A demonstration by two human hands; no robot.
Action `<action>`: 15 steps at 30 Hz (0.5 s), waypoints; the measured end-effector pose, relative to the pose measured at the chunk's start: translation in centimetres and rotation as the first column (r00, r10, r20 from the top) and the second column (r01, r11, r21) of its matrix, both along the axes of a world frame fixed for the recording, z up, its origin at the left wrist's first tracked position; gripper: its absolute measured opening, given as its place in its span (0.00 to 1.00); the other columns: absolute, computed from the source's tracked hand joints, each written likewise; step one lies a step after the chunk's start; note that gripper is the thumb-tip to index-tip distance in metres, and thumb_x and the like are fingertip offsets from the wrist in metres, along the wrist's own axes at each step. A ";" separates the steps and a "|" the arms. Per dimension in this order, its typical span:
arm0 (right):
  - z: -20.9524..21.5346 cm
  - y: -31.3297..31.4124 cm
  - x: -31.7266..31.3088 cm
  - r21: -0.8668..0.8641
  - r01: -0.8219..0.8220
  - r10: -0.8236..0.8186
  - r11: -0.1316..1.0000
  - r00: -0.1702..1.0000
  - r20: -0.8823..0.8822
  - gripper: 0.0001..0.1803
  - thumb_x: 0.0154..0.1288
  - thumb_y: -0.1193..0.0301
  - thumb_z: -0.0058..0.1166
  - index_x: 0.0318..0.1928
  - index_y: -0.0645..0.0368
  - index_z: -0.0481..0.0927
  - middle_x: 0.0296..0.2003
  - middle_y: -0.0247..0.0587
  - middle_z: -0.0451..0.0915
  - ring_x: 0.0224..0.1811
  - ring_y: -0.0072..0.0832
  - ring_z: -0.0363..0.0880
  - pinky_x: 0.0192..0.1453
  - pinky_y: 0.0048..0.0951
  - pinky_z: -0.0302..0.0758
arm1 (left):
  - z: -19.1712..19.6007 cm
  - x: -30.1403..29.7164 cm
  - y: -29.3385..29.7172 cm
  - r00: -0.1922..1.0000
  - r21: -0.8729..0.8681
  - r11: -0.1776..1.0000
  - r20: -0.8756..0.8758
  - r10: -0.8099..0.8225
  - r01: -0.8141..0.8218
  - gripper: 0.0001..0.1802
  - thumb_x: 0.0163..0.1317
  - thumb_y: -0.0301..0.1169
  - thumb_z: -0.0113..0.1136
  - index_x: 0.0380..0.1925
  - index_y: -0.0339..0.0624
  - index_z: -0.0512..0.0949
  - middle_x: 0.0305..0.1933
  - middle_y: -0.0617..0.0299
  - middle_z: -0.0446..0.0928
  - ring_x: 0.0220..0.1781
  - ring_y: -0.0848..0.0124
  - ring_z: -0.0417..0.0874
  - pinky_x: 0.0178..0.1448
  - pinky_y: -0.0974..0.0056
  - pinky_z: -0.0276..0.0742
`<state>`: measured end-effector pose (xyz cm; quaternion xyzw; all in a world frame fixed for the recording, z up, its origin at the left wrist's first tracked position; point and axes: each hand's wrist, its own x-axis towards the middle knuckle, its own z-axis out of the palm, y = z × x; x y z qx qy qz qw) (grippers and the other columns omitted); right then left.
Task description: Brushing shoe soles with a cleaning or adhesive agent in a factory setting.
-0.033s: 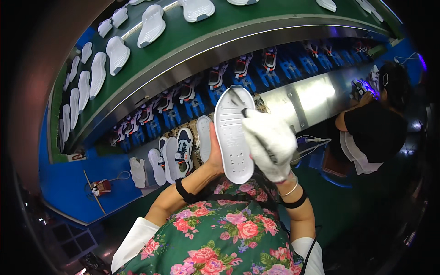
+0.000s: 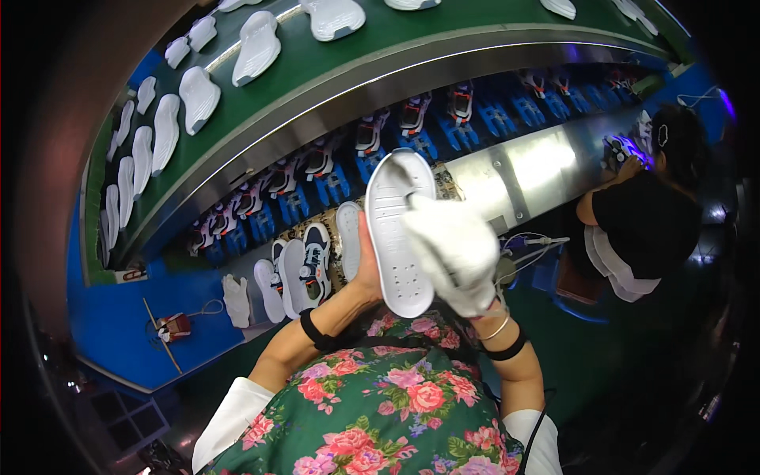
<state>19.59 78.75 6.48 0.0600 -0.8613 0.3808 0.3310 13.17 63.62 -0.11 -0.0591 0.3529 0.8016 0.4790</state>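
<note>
My bare left hand [image 2: 367,265] grips a white shoe sole [image 2: 393,237] by its left edge, the sole standing nearly upright in view. In a white glove, my right hand [image 2: 455,253] is closed round a dark brush, and the brush tip [image 2: 408,170], blurred by motion, lies over the upper part of the sole. Most of the brush handle is hidden by the glove. Just left of my left hand rest a pale sole [image 2: 348,237], a dark blue and white sneaker [image 2: 317,265] and another white sole [image 2: 294,277].
A green conveyor [image 2: 317,59] carrying several white soles curves across the back. Under its metal edge, shoes on blue holders [image 2: 332,188] form a row. A metal plate [image 2: 538,170] lies to the right, near a co-worker [image 2: 649,190]. On the blue table [image 2: 119,317] sits a reddish box [image 2: 174,326].
My right hand and the brush have shifted slightly left and down across the sole. My left hand and the sole have moved slightly left.
</note>
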 end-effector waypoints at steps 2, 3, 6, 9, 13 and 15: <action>-0.8 -1.1 0.4 0.042 -0.133 0.131 0.990 0.990 0.047 0.19 0.55 0.76 0.64 0.50 0.57 0.86 0.49 0.46 0.86 0.48 0.43 0.85 0.52 0.40 0.82 | -1.4 -0.4 -0.7 0.997 0.018 0.998 -0.049 -0.061 0.062 0.56 0.65 0.78 0.24 0.75 0.43 0.58 0.74 0.49 0.67 0.73 0.56 0.71 0.77 0.52 0.66; -0.8 -1.4 0.2 -0.032 -0.172 0.173 0.985 0.985 0.023 0.17 0.54 0.77 0.66 0.47 0.57 0.87 0.46 0.46 0.87 0.45 0.42 0.86 0.50 0.39 0.82 | -1.5 0.2 -1.2 0.999 -0.134 0.991 -0.047 -0.011 0.005 0.56 0.65 0.78 0.24 0.75 0.42 0.58 0.73 0.48 0.68 0.72 0.56 0.72 0.76 0.52 0.67; -0.6 -0.3 0.1 -0.389 -0.193 0.208 0.901 0.978 -0.004 0.12 0.54 0.77 0.69 0.41 0.60 0.87 0.41 0.45 0.88 0.38 0.39 0.87 0.45 0.35 0.81 | -2.6 -1.1 -1.4 0.990 0.402 0.909 0.129 0.059 -0.107 0.56 0.65 0.78 0.24 0.75 0.42 0.58 0.72 0.48 0.68 0.70 0.55 0.74 0.74 0.51 0.70; -0.6 1.4 -0.4 -0.191 -0.031 0.010 0.981 0.994 -0.110 0.14 0.53 0.79 0.67 0.43 0.62 0.86 0.43 0.51 0.87 0.41 0.43 0.86 0.46 0.37 0.81 | -2.6 -1.8 -1.1 0.987 0.476 0.869 0.008 -0.158 0.135 0.54 0.65 0.78 0.27 0.72 0.43 0.63 0.63 0.48 0.76 0.59 0.55 0.82 0.64 0.50 0.79; -2.6 -0.8 0.7 0.054 -0.141 0.144 0.989 0.986 -0.077 0.17 0.52 0.78 0.67 0.46 0.57 0.87 0.46 0.47 0.86 0.44 0.43 0.86 0.49 0.38 0.83 | -3.6 -2.1 -1.3 0.972 0.145 0.987 0.234 0.030 -0.066 0.53 0.65 0.77 0.29 0.71 0.43 0.63 0.61 0.48 0.78 0.55 0.55 0.85 0.61 0.50 0.81; -1.8 -0.8 1.1 -0.206 -0.260 0.261 0.943 0.965 -0.022 0.14 0.53 0.77 0.68 0.43 0.57 0.88 0.44 0.45 0.88 0.42 0.39 0.87 0.47 0.36 0.83 | -3.9 -2.6 -1.7 0.988 0.257 0.965 0.153 0.001 -0.041 0.52 0.66 0.77 0.31 0.72 0.44 0.63 0.63 0.49 0.77 0.59 0.56 0.83 0.64 0.50 0.79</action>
